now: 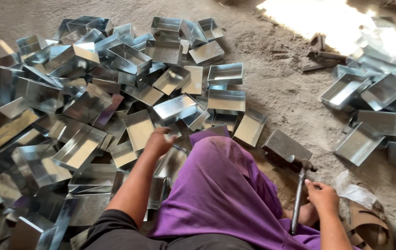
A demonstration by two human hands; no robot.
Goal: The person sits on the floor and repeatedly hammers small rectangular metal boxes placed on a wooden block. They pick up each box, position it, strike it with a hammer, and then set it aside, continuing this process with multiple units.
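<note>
My left hand (159, 141) reaches into a big heap of shiny sheet-metal trays (87, 92) on the ground, its fingers curled on the edge of one tray (138, 128) near my knee. The grip itself is hidden behind the knuckles. My right hand (322, 196) holds the lower handle of a metal hammer (300, 185), whose head rests on the dirt beside a dark steel block (285, 146). My purple-clad leg (221, 190) lies between the two hands.
A second pile of metal trays (374, 102) lies at the right. A brown sandal (367, 224) and a crumpled plastic bag (353, 187) sit by my right hand. Dark metal scraps (320, 55) lie on the sandy floor near a sunlit patch.
</note>
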